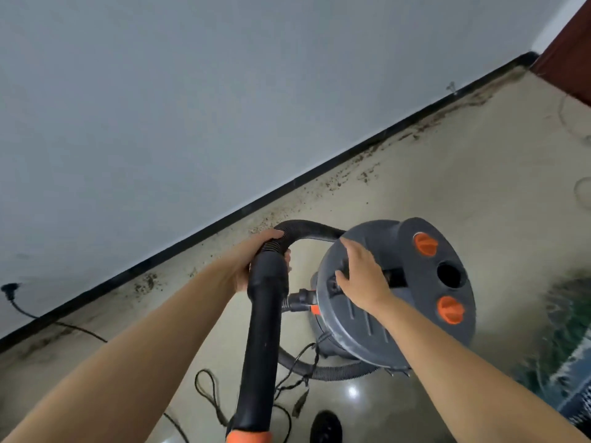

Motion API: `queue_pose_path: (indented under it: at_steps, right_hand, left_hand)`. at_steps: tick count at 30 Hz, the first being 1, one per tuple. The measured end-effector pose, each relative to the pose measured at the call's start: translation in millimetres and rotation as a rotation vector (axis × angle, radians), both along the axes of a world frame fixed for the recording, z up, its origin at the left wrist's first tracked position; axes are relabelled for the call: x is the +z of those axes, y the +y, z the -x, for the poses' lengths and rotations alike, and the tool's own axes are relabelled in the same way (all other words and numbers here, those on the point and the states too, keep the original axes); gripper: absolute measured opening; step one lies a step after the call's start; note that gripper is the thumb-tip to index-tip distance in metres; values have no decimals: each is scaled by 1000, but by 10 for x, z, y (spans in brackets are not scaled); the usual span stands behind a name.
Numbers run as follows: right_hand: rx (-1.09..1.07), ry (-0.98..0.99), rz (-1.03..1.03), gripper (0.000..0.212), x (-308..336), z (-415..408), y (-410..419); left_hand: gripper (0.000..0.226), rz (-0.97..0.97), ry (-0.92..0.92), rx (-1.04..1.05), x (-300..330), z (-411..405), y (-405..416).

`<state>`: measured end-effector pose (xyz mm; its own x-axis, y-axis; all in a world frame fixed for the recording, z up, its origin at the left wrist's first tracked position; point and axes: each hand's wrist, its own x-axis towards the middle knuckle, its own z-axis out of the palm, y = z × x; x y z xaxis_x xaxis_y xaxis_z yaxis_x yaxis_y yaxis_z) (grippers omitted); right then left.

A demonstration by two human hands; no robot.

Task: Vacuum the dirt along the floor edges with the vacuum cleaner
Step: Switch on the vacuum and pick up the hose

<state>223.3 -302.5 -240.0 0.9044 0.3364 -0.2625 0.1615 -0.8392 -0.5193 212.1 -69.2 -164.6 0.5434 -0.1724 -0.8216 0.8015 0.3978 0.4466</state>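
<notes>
A person stands over a grey drum vacuum cleaner w/ both hands on the machine, dirt not yet touched along the black skirting. The left hand is wrapped round the top of the black wand, right where the ribbed hose joins it; fingers curl over the hose cuff. The right hand lies on the drum lid, fingers bent down into the dark carry-handle recess; whether it truly grips the handle, can't tell, as the fingertips are hidden.

Risks, as judged: the power cord runs from a plug low on the far-left wall across the floor, and a thinner cord loops just near the wand's lower end and the drum's base, so a drag or lift of the drum could snag them, yank the plug or trip the person, whose dark shoe sits near the loops. The hose arcs tight between wand and drum; a sharp pull may kink it or tip the drum.

The drum sits right of centre, under the right hand, near the wall but apart from it. Debris trails along the floor edge from far right to near left, beyond both hands, nearest just past the left hand. Nozzle end is out of frame.
</notes>
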Motion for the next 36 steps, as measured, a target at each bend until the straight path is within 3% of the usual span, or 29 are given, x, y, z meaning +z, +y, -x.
queue_pose_path:
  at_steps: [4,7,9,11,12,14,18,22,25,31,36]
  right_hand:
    - [244,-255,-49,82,380,-150,315]
    - [394,-235,24,80,560,-415,503]
    - [477,-127,81,71,614,-600,573]
    - [553,-90,73,43,635,-694,671]
    - [571,-94,50,28,644,-704,729]
    - [571,-90,-8,17,660,-738,809]
    - [375,-224,-91,32,754,-1144,556]
    - [230,-410,162,43,1008,-1617,-203]
    - [158,-390,315,41,1155,-1648,-923]
    - [-25,-80,409,38,1511,-977,-2135]
    - [-17,308,282,19,1626,125,-2517]
  left_hand:
    - [42,-135,-25,-195,272,-37,-138]
    - [33,-185,-67,-286,431,54,-130]
    - [32,-193,-71,-292,501,138,-116]
    - [41,-162,-62,-230,568,181,-124]
    - [46,-133,-52,-176,611,188,-129]
    - [53,-77,-42,-81,688,188,-127]
    - [48,-57,-90,-151,685,181,-182]
    - [25,-307,-282,-445,645,34,-336]
    - [24,-526,-428,-693,743,-168,-578]
    - [14,-964,-769,-1009,1009,-279,-1328]
    - [16,-1391,-1019,-1161,1126,-107,-1581]
